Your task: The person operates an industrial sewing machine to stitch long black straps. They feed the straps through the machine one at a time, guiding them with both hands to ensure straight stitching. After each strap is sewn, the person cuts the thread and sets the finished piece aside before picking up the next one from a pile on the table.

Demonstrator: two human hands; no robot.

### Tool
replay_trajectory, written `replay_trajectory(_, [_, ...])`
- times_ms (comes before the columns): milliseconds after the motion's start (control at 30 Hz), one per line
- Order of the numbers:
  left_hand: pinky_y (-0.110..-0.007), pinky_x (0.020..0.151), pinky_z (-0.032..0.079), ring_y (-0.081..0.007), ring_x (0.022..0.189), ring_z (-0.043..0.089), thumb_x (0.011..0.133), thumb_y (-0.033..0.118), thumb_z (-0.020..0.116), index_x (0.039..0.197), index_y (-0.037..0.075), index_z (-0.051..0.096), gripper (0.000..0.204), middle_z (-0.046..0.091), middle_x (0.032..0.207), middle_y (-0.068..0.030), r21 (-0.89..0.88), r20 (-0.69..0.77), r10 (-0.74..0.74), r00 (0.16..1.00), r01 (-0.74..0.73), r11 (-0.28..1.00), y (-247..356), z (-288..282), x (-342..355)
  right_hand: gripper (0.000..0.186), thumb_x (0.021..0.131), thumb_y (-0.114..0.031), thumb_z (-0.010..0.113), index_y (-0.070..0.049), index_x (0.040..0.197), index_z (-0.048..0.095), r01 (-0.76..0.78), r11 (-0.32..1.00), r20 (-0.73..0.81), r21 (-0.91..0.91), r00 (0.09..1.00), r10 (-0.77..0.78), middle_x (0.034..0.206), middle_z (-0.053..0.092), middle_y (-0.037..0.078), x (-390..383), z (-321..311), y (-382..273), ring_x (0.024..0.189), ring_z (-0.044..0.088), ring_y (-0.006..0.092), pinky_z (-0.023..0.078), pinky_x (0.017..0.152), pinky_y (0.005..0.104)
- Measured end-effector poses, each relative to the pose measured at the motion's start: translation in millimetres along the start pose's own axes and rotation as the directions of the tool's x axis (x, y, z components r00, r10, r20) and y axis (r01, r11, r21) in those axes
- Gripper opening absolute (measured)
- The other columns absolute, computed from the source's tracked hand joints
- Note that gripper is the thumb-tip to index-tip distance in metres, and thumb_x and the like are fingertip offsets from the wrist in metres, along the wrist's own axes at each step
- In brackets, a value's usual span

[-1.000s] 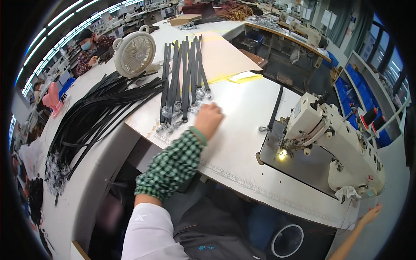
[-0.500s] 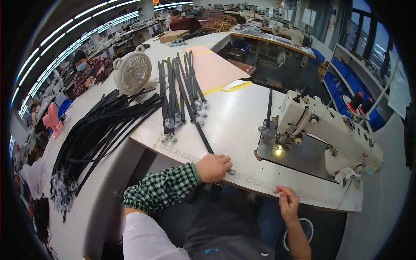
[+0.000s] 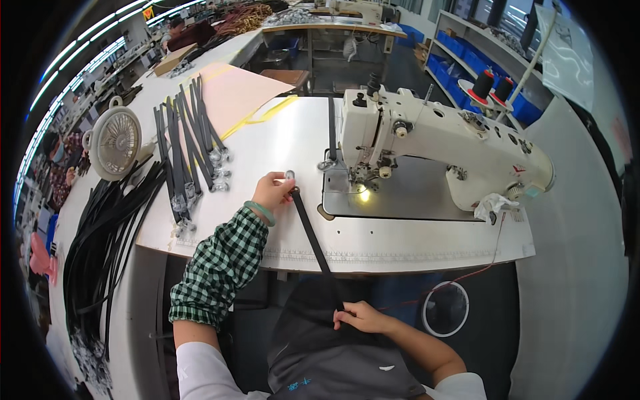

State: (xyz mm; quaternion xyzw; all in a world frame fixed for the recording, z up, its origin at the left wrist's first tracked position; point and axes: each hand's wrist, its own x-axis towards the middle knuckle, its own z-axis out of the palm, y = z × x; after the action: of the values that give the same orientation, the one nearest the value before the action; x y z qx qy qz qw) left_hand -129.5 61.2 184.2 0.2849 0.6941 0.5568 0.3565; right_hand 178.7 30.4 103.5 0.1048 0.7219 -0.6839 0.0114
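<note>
Fingers (image 3: pixel 281 184) hold a strap (image 3: pixel 311 235), other straps (image 3: pixel 191 141) left, a sewing machine (image 3: pixel 440 133) right.

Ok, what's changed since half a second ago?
The left hand moved forward from the front edge of the white table, carrying the flat black strap by its shiny-fitted end. The strap is now clear of the row of black straps; the right hand dropped back over the lap and took hold farther down it. The off-white sewing machine and round white fan stayed put.

Wht tbl (image 3: pixel 400 241), blk straps (image 3: pixel 165 150), sewing mach. (image 3: pixel 443 127)
</note>
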Motion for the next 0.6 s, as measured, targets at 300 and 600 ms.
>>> replay_trajectory(300, [-0.038, 0.095, 0.033, -0.0334, 0.115, 0.038, 0.073, 0.004, 0.054, 0.124, -0.001, 0.036, 0.055, 0.034, 0.127, -0.0224, 0.688, 0.474, 0.563, 0.677, -0.683, 0.243, -22, 41, -25, 0.023, 0.092, -0.02, 0.042, 0.0, 0.086, 0.051, 0.048, 0.981, -0.103, 0.185, 0.994, -0.029, 0.07, 0.06, 0.003, 13, -9, -36, 0.073, 0.054, 0.0063, 0.041, 0.069, 0.0204])
replay_trajectory(600, [-0.038, 0.091, 0.034, -0.0265, 0.109, 0.042, 0.068, 0.005, 0.057, 0.109, 0.007, 0.055, 0.041, 0.044, 0.12, -0.013, 0.684, 0.462, 0.551, 0.695, -0.675, 0.279, -21, 77, -8, 0.03, 0.074, 0.003, 0.058, -0.002, 0.104, 0.059, -0.341, 0.189, -0.323, -0.921, 0.397, -0.859, 0.113, 0.047, 0.021, -76, -144, -61, 0.073, 0.053, 0.0195, 0.044, 0.06, 0.0259])
